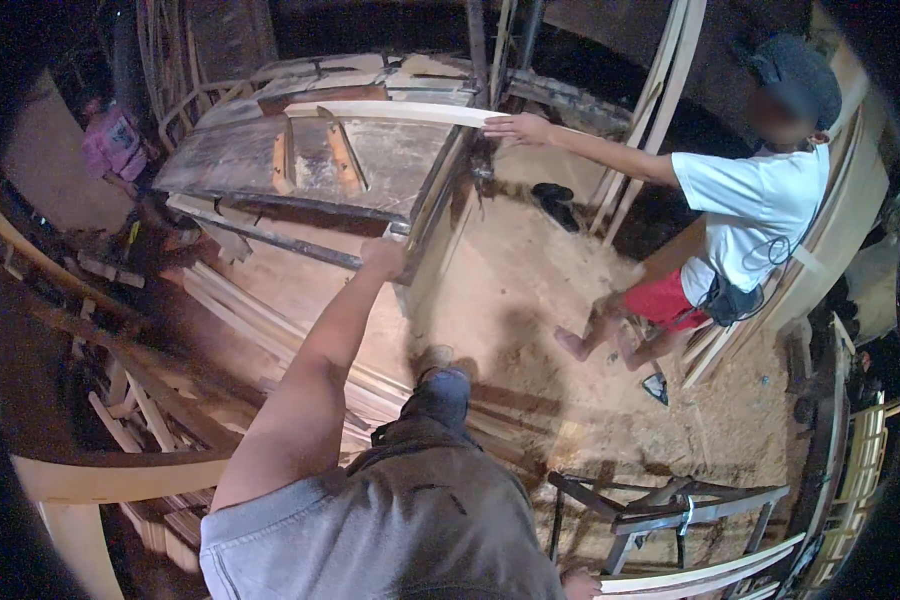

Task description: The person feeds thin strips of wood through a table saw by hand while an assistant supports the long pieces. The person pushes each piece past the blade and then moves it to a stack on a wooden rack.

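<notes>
My left hand [383, 258] grips the near right corner of a worn worktable [232, 160], with my arm stretched forward. At the bottom edge my right hand [579, 584], partly cut off, is closed on the end of pale wooden strips [697, 572]. On the tabletop lie two short angled wooden pieces [341, 153] and a long pale board [404, 113]. A co-worker in a white shirt [747, 205] has a hand [516, 128] on that board's right end.
Another person in pink [114, 150] is beyond the table's left end. Long wooden strips [237, 318] lie on the sawdust floor [490, 300]. A trestle [667, 512] is at lower right, dark sandals [558, 206] near the table, leaning boards [652, 95] behind, stacked wood [130, 402] at left.
</notes>
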{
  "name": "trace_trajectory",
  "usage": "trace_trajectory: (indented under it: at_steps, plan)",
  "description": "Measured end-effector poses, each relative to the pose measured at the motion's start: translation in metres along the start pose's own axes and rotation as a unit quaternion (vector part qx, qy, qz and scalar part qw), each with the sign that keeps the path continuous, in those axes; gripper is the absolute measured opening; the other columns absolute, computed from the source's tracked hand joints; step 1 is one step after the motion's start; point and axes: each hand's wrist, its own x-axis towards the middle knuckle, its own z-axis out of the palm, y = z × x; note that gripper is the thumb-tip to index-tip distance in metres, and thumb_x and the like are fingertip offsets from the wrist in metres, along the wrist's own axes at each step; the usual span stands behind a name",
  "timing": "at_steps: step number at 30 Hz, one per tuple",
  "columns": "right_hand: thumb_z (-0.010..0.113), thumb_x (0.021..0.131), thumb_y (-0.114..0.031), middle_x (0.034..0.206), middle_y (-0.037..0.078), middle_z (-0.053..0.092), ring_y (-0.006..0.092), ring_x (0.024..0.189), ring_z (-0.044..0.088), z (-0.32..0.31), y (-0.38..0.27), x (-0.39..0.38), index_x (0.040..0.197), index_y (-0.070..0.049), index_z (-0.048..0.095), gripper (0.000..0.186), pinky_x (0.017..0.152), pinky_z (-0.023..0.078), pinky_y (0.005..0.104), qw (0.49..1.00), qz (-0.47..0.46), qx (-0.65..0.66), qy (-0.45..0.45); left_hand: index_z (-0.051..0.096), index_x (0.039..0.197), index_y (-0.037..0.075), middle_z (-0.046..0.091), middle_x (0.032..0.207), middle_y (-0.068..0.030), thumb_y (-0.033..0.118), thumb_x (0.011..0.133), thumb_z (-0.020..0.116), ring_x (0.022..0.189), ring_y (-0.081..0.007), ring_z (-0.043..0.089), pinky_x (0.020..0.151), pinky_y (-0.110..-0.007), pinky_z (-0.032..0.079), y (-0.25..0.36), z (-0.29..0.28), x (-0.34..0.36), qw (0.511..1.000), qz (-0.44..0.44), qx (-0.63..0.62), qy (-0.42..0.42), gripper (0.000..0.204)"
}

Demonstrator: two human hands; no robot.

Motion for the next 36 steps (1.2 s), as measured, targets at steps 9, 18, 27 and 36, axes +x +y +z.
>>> trace_trajectory:
  at_steps: [9,18,27,36]
  plan:
    - [0.058,0.074,-0.036,0.087,0.015,0.053,0.0315,0.078,0.055,-0.003,-0.001,0.004,0.085,-0.004,0.057,0.034,0.062,0.045,0.0451,0.994,0.070,-0.034,-0.074,0.067,0.096,0.000,0.065,0.100,-0.0235,0.027,0.076,0.062,0.093,-0.0370,0.064,0.081,-0.046,0.051,0.020,-0.093,0.104,0.967,-0.028,-0.207,0.145,0.034]
    - [0.057,0.074,-0.040,0.099,0.014,0.055,0.0327,0.089,0.058,-0.029,-0.068,0.025,0.090,-0.007,0.053,0.037,0.072,0.046,0.0449,0.972,0.098,-0.087,-0.194,0.065,0.106,0.003,0.061,0.111,-0.0239,0.017,0.082,0.051,0.105,-0.0358,0.060,0.089,-0.043,0.047,-0.008,-0.124,0.231,0.964,-0.022,-0.240,0.114,0.032]
    - [0.057,0.074,-0.038,0.086,0.014,0.059,0.0303,0.087,0.059,-0.078,-0.248,0.019,0.091,-0.010,0.057,0.033,0.073,0.046,0.0470,0.794,-0.113,0.172,-0.572,0.067,0.103,0.004,0.061,0.113,-0.0210,0.018,0.084,0.044,0.106,-0.0348,0.060,0.092,-0.043,0.045,-0.050,-0.116,0.359,0.979,-0.039,-0.164,0.117,0.033]
    - [0.056,0.077,-0.036,0.087,0.014,0.060,0.0300,0.086,0.060,-0.126,-0.419,0.081,0.094,-0.009,0.057,0.032,0.072,0.047,0.0461,0.550,0.080,0.420,-0.718,0.066,0.103,0.002,0.062,0.113,-0.0184,0.023,0.084,0.046,0.106,-0.0335,0.060,0.089,-0.047,0.047,-0.086,-0.150,0.337,0.978,-0.024,-0.194,0.073,0.034]
